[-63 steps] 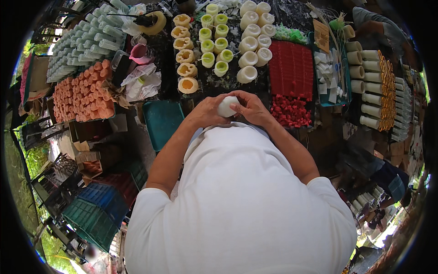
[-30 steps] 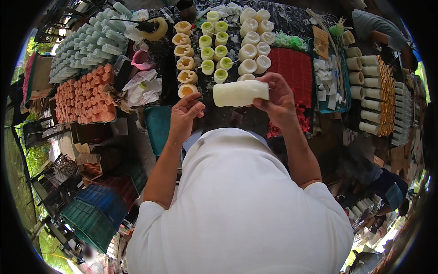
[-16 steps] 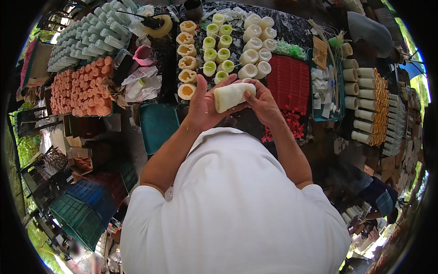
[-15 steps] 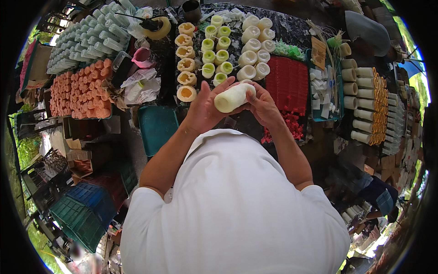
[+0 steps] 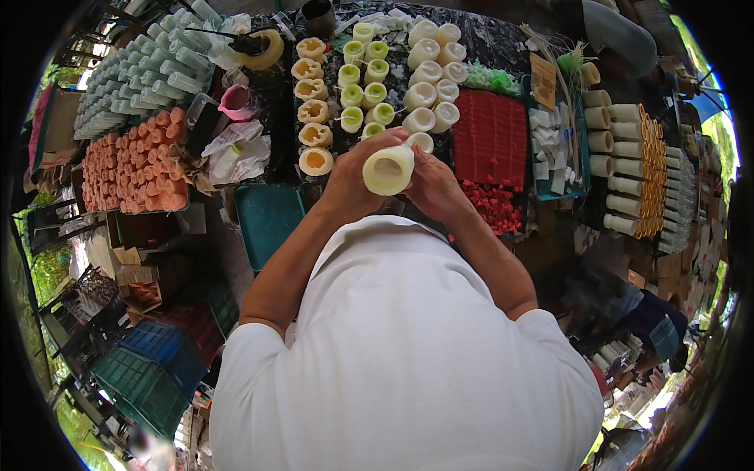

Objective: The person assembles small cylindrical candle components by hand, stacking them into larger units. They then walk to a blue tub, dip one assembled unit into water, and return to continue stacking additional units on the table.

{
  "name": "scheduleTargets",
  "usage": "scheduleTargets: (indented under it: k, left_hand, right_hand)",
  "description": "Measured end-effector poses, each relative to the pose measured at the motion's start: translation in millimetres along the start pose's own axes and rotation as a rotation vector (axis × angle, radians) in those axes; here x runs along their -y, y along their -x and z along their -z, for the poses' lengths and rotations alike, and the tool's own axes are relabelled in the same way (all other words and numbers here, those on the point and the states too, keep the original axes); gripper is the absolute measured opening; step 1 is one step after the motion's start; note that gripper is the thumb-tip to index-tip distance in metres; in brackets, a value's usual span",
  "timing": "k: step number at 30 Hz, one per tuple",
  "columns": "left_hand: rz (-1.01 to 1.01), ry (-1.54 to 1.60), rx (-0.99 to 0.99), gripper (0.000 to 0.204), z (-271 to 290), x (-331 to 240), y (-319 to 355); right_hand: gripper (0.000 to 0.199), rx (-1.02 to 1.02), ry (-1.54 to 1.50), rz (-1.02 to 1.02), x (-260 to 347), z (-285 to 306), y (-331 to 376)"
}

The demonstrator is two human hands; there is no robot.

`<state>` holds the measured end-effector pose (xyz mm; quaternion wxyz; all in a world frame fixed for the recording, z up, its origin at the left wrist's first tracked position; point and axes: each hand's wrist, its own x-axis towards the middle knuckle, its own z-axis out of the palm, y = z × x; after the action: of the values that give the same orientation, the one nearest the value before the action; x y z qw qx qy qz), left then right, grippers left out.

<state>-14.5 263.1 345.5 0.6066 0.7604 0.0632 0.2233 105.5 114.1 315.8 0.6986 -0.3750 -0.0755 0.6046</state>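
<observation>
A pale cream wax candle [image 5: 389, 170], shaped like a thick cylinder, is held in front of my chest with its round end turned up toward me. My left hand [image 5: 351, 179] wraps around its left side, the fingers partly hidden behind it. From the right, my right hand [image 5: 433, 185] grips the same candle, thumb along its side. Just beyond my fingers stand rows of hollow cream candles [image 5: 420, 95], with green-lined candles [image 5: 351, 96] to their left. Further left runs a column of candles with orange insides and uneven rims [image 5: 314, 111].
A red block of wax pieces [image 5: 491, 141] lies right of the rows, with red scraps [image 5: 488, 206] below. A teal tray [image 5: 271, 224] sits left of my forearm. Peach candles [image 5: 133, 161], a pink jug [image 5: 236, 102] and a tape roll [image 5: 263, 51] are further left. Yellow-ringed cylinders [image 5: 628, 169] stand right.
The candle has turned from lying slanted to pointing its round end up at me. My left hand has closed from an open palm around it, and my right hand has shifted along its side.
</observation>
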Motion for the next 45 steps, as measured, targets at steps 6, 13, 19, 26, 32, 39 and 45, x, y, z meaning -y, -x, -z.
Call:
scheduleTargets:
  k: [6, 13, 19, 26, 32, 39, 45]
  left_hand:
    - [-0.161, -0.115, -0.189, 0.060, 19, -4, -9]
    - [-0.358, -0.333, -0.300, 0.069, 30, -1, -26]
    - [-0.474, -0.502, -0.353, 0.069, 41, -8, -37]
    - [-0.317, -0.471, -0.357, 0.070, 40, -17, -32]
    - [0.099, -0.195, -0.388, 0.070, 24, -16, -14]
    - [0.114, -0.209, -0.330, 0.070, 18, -2, 13]
    - [-0.191, -0.340, -0.292, 0.072, 25, -10, 9]
  right_hand:
    - [0.029, -0.366, 0.754, 0.503, 44, -55, 24]
    - [0.037, -0.029, 1.220, 0.639, 76, -123, 53]
    - [0.034, -0.155, 1.217, 0.819, 63, -119, 42]
    - [0.049, 0.176, -0.055, 0.373, 68, -82, 40]
    - [0.067, 0.210, -0.487, 0.276, 71, -64, 34]
    - [0.050, 0.034, -0.282, 0.286, 57, -51, 33]
    - [0.032, -0.157, 0.040, 0.326, 35, -9, 43]
